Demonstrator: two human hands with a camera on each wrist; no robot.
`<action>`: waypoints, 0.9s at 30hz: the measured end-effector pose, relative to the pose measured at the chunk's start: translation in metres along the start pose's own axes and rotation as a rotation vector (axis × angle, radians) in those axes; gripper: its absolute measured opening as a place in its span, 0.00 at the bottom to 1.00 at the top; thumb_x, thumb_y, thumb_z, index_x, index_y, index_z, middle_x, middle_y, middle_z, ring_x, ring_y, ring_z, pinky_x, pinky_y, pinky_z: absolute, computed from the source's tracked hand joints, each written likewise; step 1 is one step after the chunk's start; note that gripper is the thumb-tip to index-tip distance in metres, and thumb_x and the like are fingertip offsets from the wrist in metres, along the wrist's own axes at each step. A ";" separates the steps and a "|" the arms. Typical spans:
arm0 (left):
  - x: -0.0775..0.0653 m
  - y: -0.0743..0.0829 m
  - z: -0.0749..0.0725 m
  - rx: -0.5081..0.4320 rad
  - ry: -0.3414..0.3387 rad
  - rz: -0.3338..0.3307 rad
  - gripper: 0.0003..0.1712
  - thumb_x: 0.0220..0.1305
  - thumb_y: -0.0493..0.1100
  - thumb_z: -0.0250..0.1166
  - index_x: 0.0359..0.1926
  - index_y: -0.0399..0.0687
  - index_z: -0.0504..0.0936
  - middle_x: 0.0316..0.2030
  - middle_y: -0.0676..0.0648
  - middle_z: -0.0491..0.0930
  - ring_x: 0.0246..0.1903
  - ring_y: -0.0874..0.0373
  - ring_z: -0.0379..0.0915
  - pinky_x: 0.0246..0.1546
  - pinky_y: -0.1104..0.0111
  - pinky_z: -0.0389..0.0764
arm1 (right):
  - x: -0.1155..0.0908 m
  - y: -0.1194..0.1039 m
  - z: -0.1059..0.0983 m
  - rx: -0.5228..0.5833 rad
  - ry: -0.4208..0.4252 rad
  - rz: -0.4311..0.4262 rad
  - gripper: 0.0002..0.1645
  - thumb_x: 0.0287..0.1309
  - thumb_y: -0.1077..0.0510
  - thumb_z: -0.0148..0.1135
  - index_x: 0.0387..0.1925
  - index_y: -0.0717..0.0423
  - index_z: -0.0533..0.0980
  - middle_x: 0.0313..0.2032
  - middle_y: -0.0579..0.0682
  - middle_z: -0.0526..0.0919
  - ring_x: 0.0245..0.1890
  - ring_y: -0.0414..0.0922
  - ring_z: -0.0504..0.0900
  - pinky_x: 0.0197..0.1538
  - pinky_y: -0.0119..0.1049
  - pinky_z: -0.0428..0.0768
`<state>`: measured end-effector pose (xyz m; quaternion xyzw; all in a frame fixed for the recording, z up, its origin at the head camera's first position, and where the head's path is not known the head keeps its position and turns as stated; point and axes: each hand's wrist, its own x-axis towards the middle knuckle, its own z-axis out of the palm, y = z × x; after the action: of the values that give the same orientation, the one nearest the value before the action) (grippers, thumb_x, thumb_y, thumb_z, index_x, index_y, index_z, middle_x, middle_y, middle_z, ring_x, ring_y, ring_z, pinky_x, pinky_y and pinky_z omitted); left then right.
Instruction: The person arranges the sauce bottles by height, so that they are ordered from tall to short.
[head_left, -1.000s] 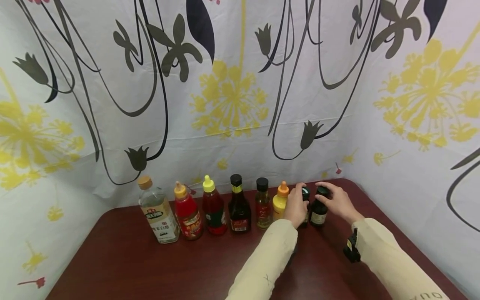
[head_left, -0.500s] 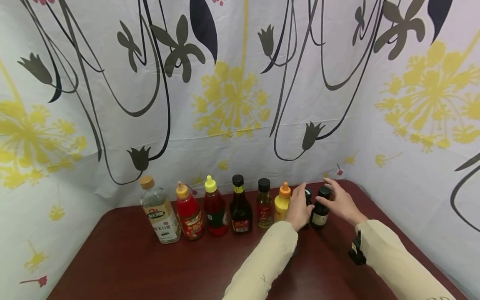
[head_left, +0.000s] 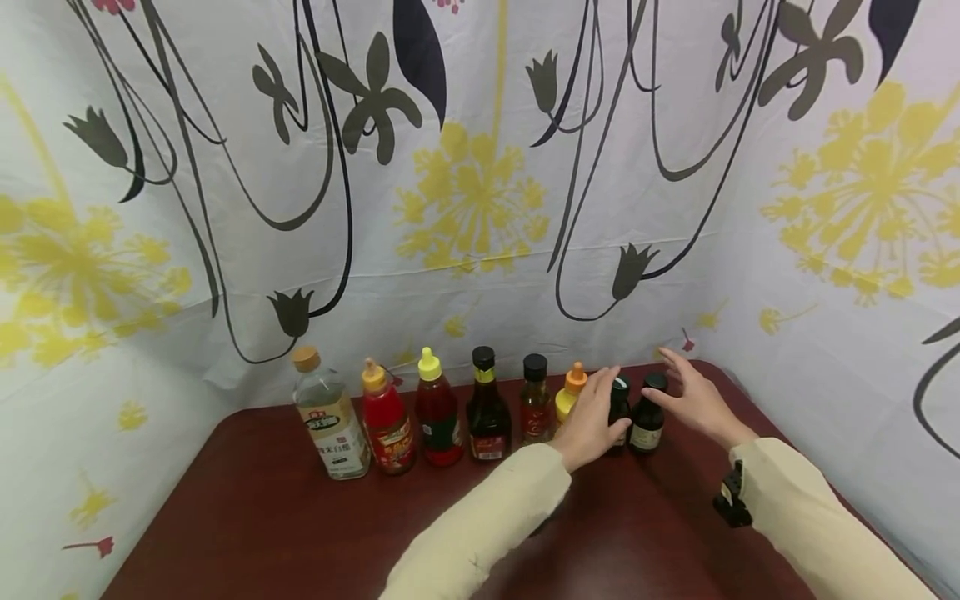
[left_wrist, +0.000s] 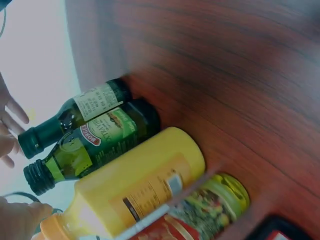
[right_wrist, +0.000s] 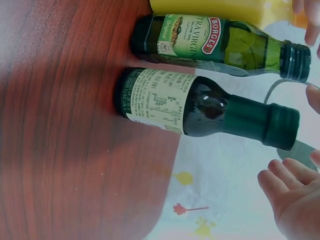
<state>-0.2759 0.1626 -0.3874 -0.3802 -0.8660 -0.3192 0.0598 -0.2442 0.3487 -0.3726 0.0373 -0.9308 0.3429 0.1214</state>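
Note:
My left hand [head_left: 594,418], fingers extended, is beside the yellow squeeze bottle [left_wrist: 142,182] and the olive oil bottle [right_wrist: 200,42], partly covering both in the head view. It holds nothing. At the right end of the row stands a dark green bottle [head_left: 647,423] with a pale label, upright against the olive oil bottle's side or very near it. My right hand [head_left: 701,402] hovers to the right of its cap, fingers spread. In the right wrist view a gap separates those fingertips from the green neck.
Leftward along the row stand a clear white vinegar bottle [head_left: 332,429], two red sauce bottles [head_left: 388,425], a dark sauce bottle [head_left: 489,421] and a small black-capped bottle [head_left: 536,408]. The dark red table [head_left: 300,533] meets a patterned cloth [head_left: 480,308] behind.
Both hands have come away from the two green bottles' caps. My left hand moves slightly left with its fingers straightening; the right draws back to the right. The bottles stay standing.

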 end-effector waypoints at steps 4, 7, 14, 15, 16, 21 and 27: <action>-0.015 -0.010 -0.014 0.048 -0.059 0.049 0.39 0.57 0.45 0.61 0.66 0.49 0.51 0.64 0.48 0.53 0.61 0.61 0.52 0.54 0.71 0.64 | 0.001 -0.003 -0.002 -0.056 -0.014 -0.008 0.46 0.57 0.48 0.56 0.65 0.67 0.45 0.59 0.72 0.54 0.56 0.68 0.57 0.48 0.62 0.63; -0.027 -0.018 -0.026 0.078 -0.087 0.080 0.40 0.57 0.46 0.61 0.66 0.50 0.51 0.64 0.50 0.54 0.61 0.61 0.52 0.54 0.71 0.64 | 0.001 -0.005 -0.003 -0.100 -0.023 -0.014 0.46 0.56 0.47 0.56 0.65 0.66 0.46 0.60 0.72 0.53 0.55 0.68 0.57 0.48 0.62 0.62; -0.061 -0.042 -0.057 0.098 -0.117 0.147 0.40 0.56 0.47 0.62 0.66 0.49 0.52 0.61 0.49 0.58 0.58 0.60 0.57 0.53 0.70 0.66 | -0.002 -0.005 -0.007 -0.144 -0.033 -0.085 0.47 0.55 0.47 0.58 0.65 0.67 0.47 0.60 0.71 0.53 0.56 0.68 0.56 0.50 0.62 0.59; -0.065 -0.045 -0.062 0.097 -0.124 0.143 0.39 0.57 0.47 0.61 0.66 0.49 0.52 0.62 0.49 0.57 0.58 0.60 0.57 0.53 0.69 0.65 | -0.003 -0.005 -0.008 -0.150 -0.033 -0.100 0.47 0.55 0.47 0.58 0.65 0.67 0.47 0.60 0.71 0.53 0.56 0.68 0.55 0.50 0.62 0.59; -0.070 -0.048 -0.067 0.103 -0.127 0.138 0.39 0.57 0.47 0.61 0.66 0.49 0.52 0.62 0.50 0.58 0.59 0.60 0.57 0.54 0.68 0.65 | -0.004 -0.005 -0.008 -0.157 -0.030 -0.116 0.47 0.54 0.47 0.58 0.65 0.67 0.47 0.61 0.71 0.52 0.56 0.68 0.55 0.50 0.62 0.58; -0.092 -0.065 -0.092 0.117 -0.128 0.097 0.37 0.58 0.49 0.59 0.66 0.51 0.54 0.62 0.51 0.58 0.59 0.59 0.57 0.53 0.65 0.66 | -0.011 -0.003 -0.006 -0.202 -0.019 -0.197 0.48 0.52 0.50 0.61 0.65 0.68 0.48 0.63 0.69 0.48 0.59 0.67 0.52 0.51 0.62 0.56; -0.120 -0.085 -0.118 0.154 -0.075 0.070 0.35 0.59 0.49 0.59 0.64 0.50 0.57 0.61 0.50 0.60 0.57 0.56 0.60 0.51 0.62 0.68 | -0.019 0.001 0.002 -0.248 0.023 -0.300 0.47 0.47 0.55 0.66 0.63 0.69 0.53 0.62 0.69 0.53 0.62 0.62 0.48 0.57 0.62 0.44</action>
<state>-0.2670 -0.0259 -0.3794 -0.4161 -0.8759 -0.2349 0.0676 -0.2262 0.3477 -0.3797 0.1563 -0.9485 0.2041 0.1852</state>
